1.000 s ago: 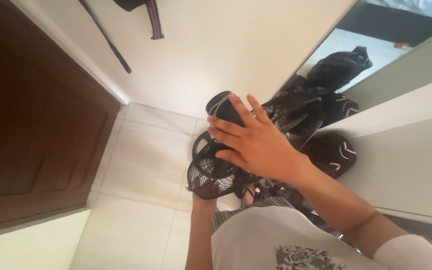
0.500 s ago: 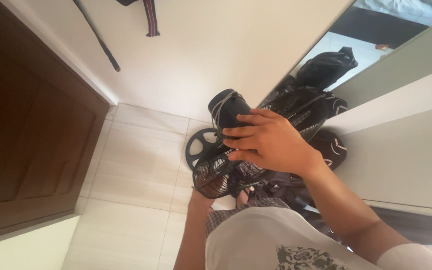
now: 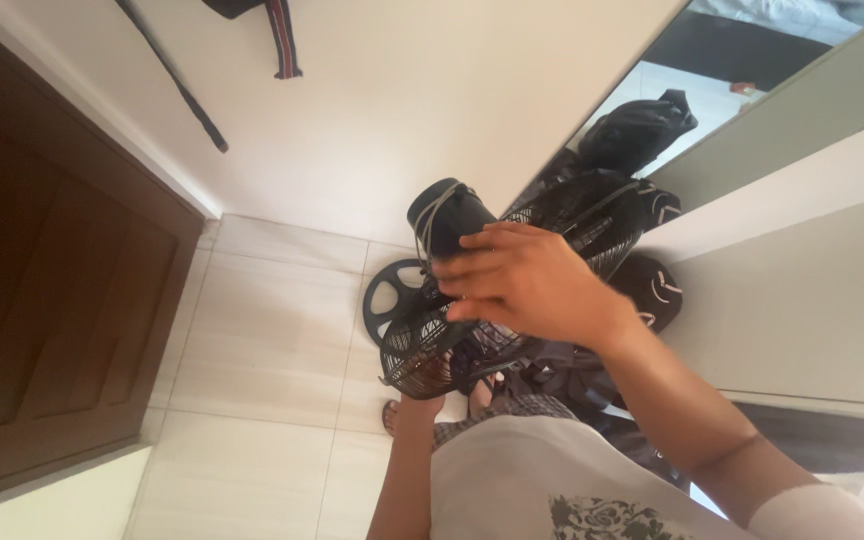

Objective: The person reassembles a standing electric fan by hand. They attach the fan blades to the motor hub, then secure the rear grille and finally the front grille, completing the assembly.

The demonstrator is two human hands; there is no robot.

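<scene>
A black fan (image 3: 422, 350) with a wire grille and a rounded motor housing (image 3: 444, 218) is held over the tiled floor in front of me. Its round base (image 3: 392, 295) shows behind the grille. My right hand (image 3: 522, 285) lies on the back of the grille just below the motor housing, fingers curled onto it. My left hand (image 3: 418, 398) comes up from below and grips the grille's lower edge, mostly hidden by the fan. My white patterned shirt fills the bottom of the view.
A dark brown wooden door (image 3: 42, 300) stands at the left. A mirror (image 3: 672, 100) on the right wall reflects the fan and a black bag. Another black bag (image 3: 657, 290) sits on the floor by the wall. Straps (image 3: 277, 40) hang on the white wall.
My right hand went from flat with spread fingers to curled onto the fan. The fan has tipped slightly, baring more of its round base.
</scene>
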